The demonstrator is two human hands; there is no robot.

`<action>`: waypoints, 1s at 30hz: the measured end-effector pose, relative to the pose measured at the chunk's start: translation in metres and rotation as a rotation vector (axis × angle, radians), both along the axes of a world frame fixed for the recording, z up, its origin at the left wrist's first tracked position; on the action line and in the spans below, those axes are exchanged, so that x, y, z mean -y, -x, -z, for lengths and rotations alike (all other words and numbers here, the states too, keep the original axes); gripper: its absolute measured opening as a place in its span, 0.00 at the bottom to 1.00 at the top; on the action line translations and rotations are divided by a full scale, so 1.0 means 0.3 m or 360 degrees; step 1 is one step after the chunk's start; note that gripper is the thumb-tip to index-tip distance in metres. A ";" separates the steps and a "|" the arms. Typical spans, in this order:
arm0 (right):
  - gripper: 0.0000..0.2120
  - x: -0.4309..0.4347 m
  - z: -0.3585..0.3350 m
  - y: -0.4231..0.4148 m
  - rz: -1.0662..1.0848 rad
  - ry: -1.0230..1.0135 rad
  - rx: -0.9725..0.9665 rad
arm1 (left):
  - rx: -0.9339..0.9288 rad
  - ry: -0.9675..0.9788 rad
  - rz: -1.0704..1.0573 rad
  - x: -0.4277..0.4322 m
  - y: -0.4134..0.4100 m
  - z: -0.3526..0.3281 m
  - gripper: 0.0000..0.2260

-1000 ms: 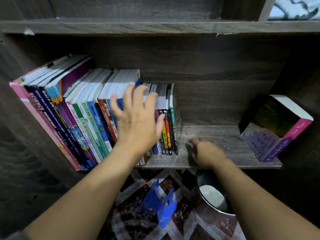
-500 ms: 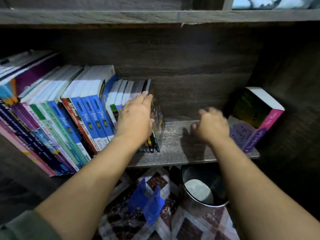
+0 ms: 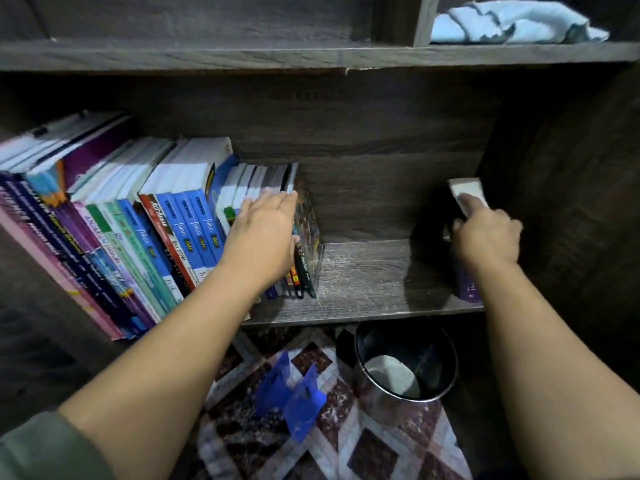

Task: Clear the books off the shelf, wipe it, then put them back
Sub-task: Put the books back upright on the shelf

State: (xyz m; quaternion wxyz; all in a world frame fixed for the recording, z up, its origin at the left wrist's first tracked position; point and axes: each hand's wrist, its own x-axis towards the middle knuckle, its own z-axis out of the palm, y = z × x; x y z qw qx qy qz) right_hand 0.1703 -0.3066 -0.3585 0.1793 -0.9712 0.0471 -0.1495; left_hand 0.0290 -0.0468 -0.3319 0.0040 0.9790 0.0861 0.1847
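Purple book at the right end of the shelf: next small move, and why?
Probably slide the purple book left to join the row of books. The right hand grips its top, fingers over the page edge; bare shelf separates it from the row, which the left hand steadies at its end.

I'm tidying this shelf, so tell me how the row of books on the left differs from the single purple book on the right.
The row of books is many volumes packed together; the purple book stands alone by the right wall. The row leans left, while the purple book looks about upright. The left hand rests flat with straight fingers against the row's end; the right hand grips the purple book's top. Both sit on the same wooden shelf.
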 end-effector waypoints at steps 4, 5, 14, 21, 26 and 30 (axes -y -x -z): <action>0.21 -0.128 -0.007 0.064 -0.0212 -0.0044 0.0217 | 0.0284 -0.0266 -0.0173 0.002 0.096 0.017 0.24; 0.21 -0.159 -0.013 0.084 -0.0225 -0.0120 0.0264 | 0.0260 -0.0287 -0.0266 -0.002 0.102 0.012 0.24; 0.23 -0.362 0.051 0.230 -0.0632 0.0124 0.0372 | 0.0063 -0.0342 -0.0481 -0.045 0.092 0.025 0.27; 0.17 -0.374 0.029 0.262 -0.0818 0.0897 0.0184 | 0.0078 -0.0340 -0.0422 -0.064 0.093 0.044 0.28; 0.22 -0.288 0.120 0.257 -0.0542 0.1285 0.0595 | 0.0098 -0.0361 -0.0372 -0.075 0.097 0.065 0.29; 0.25 -0.230 0.222 0.213 -0.0723 0.1634 0.0700 | 0.0142 -0.0332 -0.0371 -0.075 0.092 0.079 0.29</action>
